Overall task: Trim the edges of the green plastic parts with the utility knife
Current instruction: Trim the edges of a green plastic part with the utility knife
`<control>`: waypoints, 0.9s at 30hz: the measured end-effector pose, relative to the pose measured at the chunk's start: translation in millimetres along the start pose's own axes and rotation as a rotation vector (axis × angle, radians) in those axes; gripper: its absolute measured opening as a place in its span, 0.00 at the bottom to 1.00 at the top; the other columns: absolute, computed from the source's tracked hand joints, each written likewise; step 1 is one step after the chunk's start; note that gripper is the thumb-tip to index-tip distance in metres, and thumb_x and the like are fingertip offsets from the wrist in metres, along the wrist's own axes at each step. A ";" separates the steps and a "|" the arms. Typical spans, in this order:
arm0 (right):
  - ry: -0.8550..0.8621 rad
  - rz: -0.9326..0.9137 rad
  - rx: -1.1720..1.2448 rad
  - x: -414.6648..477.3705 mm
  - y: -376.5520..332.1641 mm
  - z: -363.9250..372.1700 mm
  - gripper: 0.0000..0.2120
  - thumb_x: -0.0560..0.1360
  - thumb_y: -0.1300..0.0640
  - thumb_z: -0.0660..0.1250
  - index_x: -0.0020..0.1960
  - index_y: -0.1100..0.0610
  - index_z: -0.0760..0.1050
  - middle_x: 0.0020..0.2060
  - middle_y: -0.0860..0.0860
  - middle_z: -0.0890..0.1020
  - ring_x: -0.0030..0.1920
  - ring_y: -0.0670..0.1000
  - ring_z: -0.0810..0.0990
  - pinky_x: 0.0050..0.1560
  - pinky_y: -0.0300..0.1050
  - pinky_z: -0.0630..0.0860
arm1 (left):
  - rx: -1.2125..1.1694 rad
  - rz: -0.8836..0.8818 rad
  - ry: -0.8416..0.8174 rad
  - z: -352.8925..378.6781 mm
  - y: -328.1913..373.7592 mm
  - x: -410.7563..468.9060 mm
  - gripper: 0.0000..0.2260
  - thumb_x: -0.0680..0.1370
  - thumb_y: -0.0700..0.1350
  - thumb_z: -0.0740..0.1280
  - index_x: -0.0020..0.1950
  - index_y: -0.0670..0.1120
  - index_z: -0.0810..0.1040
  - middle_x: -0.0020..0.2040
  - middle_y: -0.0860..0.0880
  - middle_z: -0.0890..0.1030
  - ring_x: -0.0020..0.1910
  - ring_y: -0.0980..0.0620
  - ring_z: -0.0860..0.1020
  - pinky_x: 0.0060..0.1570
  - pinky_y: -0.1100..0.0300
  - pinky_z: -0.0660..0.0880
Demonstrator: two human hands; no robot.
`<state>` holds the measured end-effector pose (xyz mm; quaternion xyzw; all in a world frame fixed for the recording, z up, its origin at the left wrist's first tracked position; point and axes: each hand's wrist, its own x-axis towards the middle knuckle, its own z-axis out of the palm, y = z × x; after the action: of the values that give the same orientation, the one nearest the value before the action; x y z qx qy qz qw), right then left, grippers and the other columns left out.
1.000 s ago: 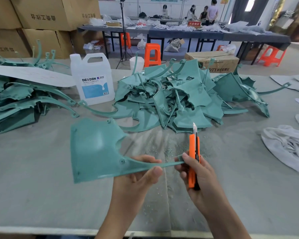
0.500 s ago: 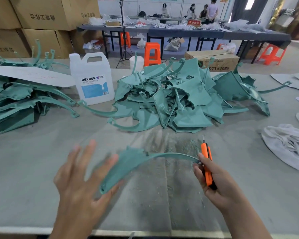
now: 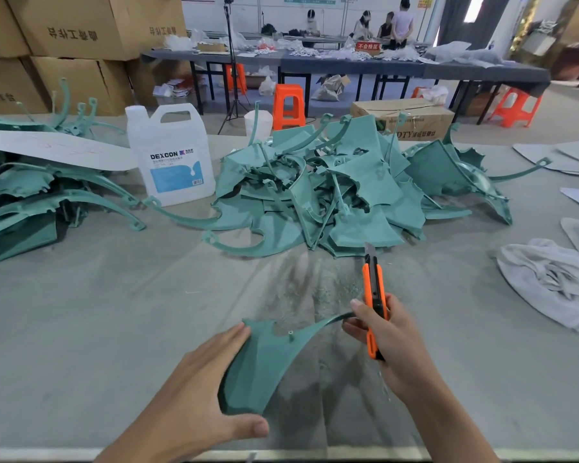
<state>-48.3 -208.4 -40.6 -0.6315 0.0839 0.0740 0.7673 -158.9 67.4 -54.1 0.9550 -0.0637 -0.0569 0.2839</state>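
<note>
Against left hand, smooth, curved green plastic part

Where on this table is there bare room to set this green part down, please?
The widest bare table lies front left, between the left pile, the jug and the left hand. A smaller patch lies front right, between the right hand holding the knife and the white cloth. The middle pile crowds the back; shavings litter the centre.

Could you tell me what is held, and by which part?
Right hand grips utility knife by its orange handle; left hand, flat, touches green part at wide end.
</note>
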 end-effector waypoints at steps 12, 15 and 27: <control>-0.147 -0.073 -0.069 -3.7 -2.7 2.0 0.09 0.77 0.62 0.71 0.57 0.60 0.77 0.48 0.59 0.83 0.48 0.57 0.86 0.47 0.48 0.83 | -0.127 0.097 0.445 24.4 -11.8 20.8 0.41 0.70 0.34 0.66 0.75 0.67 0.65 0.74 0.68 0.66 0.73 0.65 0.66 0.71 0.71 0.60; -0.188 -0.129 -0.273 -10.4 -4.3 3.0 0.08 0.77 0.58 0.73 0.53 0.56 0.76 0.38 0.55 0.80 0.33 0.55 0.81 0.33 0.53 0.77 | -0.160 0.041 0.477 25.6 -0.8 48.1 0.38 0.73 0.32 0.66 0.76 0.65 0.66 0.75 0.65 0.66 0.74 0.65 0.65 0.72 0.70 0.58; -0.347 -0.433 -1.017 -31.7 -6.5 0.5 0.21 0.75 0.28 0.55 0.52 0.43 0.72 0.35 0.47 0.80 0.31 0.49 0.78 0.35 0.52 0.75 | -0.044 -0.054 0.408 21.0 2.4 104.0 0.31 0.77 0.34 0.64 0.79 0.51 0.65 0.77 0.55 0.67 0.75 0.55 0.67 0.73 0.63 0.59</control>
<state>-77.8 -209.4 -27.3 -0.9022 -0.2203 0.0491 0.3676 -59.7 38.1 -77.8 0.9417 0.0220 0.1287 0.3101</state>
